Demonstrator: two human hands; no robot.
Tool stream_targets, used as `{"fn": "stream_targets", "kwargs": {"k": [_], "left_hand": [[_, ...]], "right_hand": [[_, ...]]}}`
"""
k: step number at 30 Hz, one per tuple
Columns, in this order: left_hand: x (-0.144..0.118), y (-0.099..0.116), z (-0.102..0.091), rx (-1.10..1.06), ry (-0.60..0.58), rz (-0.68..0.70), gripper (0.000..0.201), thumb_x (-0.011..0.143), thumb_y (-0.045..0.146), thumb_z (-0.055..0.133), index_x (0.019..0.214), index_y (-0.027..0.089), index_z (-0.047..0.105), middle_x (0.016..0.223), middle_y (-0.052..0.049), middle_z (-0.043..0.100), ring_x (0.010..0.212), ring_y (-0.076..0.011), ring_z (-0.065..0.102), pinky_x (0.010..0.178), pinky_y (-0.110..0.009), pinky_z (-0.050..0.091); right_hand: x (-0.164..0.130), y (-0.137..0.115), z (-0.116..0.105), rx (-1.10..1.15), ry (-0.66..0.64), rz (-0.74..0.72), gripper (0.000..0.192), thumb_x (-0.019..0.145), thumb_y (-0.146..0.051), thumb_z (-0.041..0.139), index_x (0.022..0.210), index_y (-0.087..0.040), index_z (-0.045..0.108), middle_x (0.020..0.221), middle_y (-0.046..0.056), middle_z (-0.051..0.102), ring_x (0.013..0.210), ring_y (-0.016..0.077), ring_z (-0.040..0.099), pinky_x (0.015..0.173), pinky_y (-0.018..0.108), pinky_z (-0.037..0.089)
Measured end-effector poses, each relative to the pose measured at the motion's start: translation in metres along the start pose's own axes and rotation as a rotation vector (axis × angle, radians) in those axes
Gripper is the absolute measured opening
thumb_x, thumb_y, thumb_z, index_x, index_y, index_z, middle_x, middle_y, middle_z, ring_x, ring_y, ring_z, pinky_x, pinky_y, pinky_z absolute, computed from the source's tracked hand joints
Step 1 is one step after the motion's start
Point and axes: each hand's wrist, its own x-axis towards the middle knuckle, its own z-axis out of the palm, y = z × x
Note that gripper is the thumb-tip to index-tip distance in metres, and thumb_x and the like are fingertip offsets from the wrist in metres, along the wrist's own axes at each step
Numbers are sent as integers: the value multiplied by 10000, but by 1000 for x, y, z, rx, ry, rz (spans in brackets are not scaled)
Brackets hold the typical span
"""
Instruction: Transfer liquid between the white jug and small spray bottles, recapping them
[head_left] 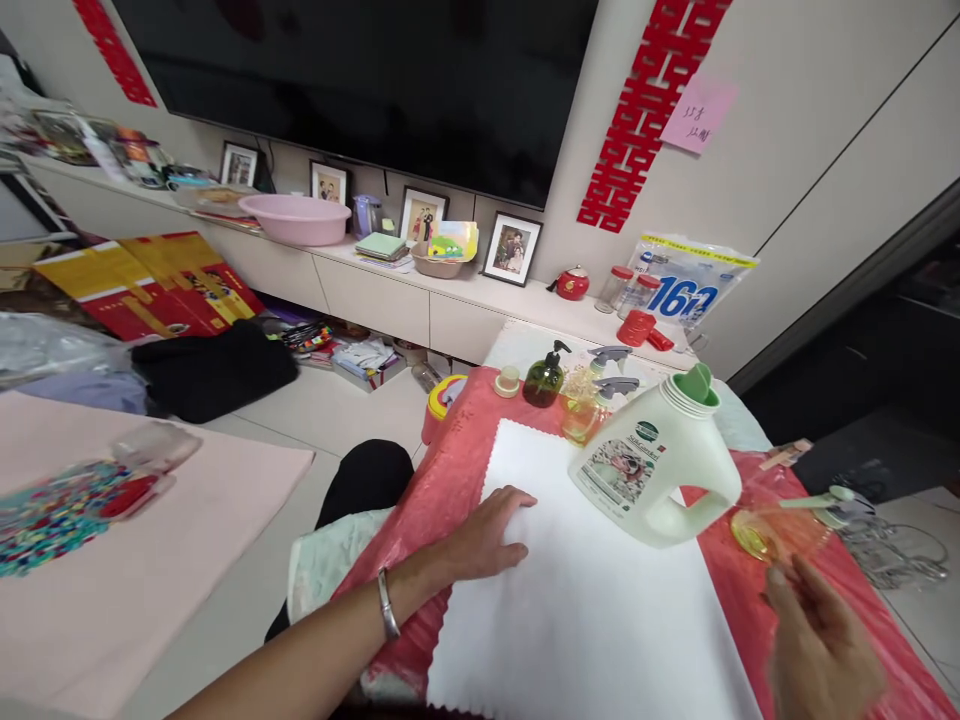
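- Nearest the camera, the right hand (821,640) is blurred at the lower right edge, fingers loosely spread and gripping nothing, their tips just short of a small yellow-tinted spray bottle (787,525) lying on its side on the red cloth (450,480).
- Further left, the left hand (487,535) lies flat with fingers released, pressing the near-left edge of the white sheet (592,600) that covers the red cloth; a bangle sits on that wrist.
- Just beside the spray bottle, the white detergent jug (652,465) appears tilted, its base on the sheet, its handle toward the right hand and its green cap (697,385) up and away. Whether anything props it cannot be told.
- Risk: I judge the jug the least stable thing here. A knock from the right hand reaching past it, or a tug on the sheet under it, could tip it over; if the cap is not tight, liquid would soak the sheet and cloth.
- Risk: the spray bottle lies on its side and looks round, so a clumsy touch could roll it toward the right edge of the surface.
- Risk: behind the jug, a green pump bottle (545,378) and two more spray bottles (600,385) stand close together, so a toppling jug could carry them down.
- Risk: the blurred right hand suggests fast movement, which makes a misjudged grasp likelier.
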Motion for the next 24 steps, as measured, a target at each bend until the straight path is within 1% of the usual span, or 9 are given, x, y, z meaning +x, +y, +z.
{"fn": "stream_targets", "kwargs": {"k": [3, 7, 9, 12, 17, 19, 20, 21, 24], "left_hand": [[2, 8, -9, 16, -105, -21, 668, 721, 196, 653, 1367, 228, 486, 1383, -117, 535, 1304, -300, 521, 1105, -477, 463], [1, 14, -14, 76, -201, 33, 649, 697, 216, 691, 1326, 227, 530, 1354, -116, 545, 1298, -313, 524, 1106, -470, 463], [0, 16, -16, 98, -226, 72, 594, 686, 209, 710, 1264, 242, 578, 1344, -104, 559, 1290, -316, 538, 1104, -455, 465], [-1, 20, -23, 127, -258, 77, 494, 679, 217, 737, 1162, 264, 646, 1298, -84, 599, 1223, -317, 591, 1031, -415, 514], [23, 33, -48, 114, -304, 100, 335, 649, 261, 788, 974, 299, 721, 1004, -3, 712, 935, -265, 685, 838, -343, 558], [47, 38, -57, 116, -251, 79, 264, 636, 247, 799, 890, 269, 731, 915, 1, 736, 865, -239, 692, 797, -311, 550], [63, 39, -59, 100, -178, 28, 243, 626, 212, 794, 859, 247, 730, 902, -3, 748, 843, -225, 698, 788, -296, 548], [80, 41, -61, 74, -51, -55, 234, 611, 177, 790, 831, 225, 728, 880, -10, 756, 824, -219, 703, 784, -292, 549], [133, 46, -59, 46, 147, -122, 309, 733, 230, 750, 1035, 173, 708, 1085, -89, 755, 1008, -252, 704, 885, -331, 546]], "right_hand": [[-36, 8, 8, 219, -75, 58, 835, 599, -662, 805, 1251, -154, 685, 983, 74, 667, 811, 196, 615, 831, 367, 556], [-67, 24, 18, 333, -114, -26, 670, 654, -648, 827, 1055, -132, 678, 861, 58, 636, 676, 138, 553, 592, 262, 484], [-76, 29, 20, 358, -104, -55, 621, 688, -647, 816, 990, -128, 660, 838, 55, 628, 635, 127, 539, 546, 253, 459], [-84, 31, 21, 429, -70, -16, 575, 694, -610, 836, 948, -131, 645, 837, 48, 623, 603, 115, 538, 518, 240, 444], [-92, 29, 22, 578, 25, 79, 514, 668, -509, 879, 938, -130, 662, 865, 36, 622, 614, 89, 555, 549, 209, 459], [-96, 29, 23, 571, 20, 53, 481, 699, -482, 869, 963, -131, 674, 864, 38, 626, 631, 86, 561, 568, 202, 458], [-97, 29, 24, 550, 4, 19, 460, 727, -473, 856, 980, -133, 677, 857, 39, 628, 635, 89, 559, 570, 203, 453], [-99, 30, 25, 519, -11, -28, 438, 762, -469, 836, 999, -136, 678, 851, 43, 629, 637, 96, 556, 564, 209, 446], [-104, 29, 25, 408, -23, -158, 421, 848, -495, 763, 1046, -134, 674, 833, 57, 625, 629, 123, 541, 538, 238, 439]]}}
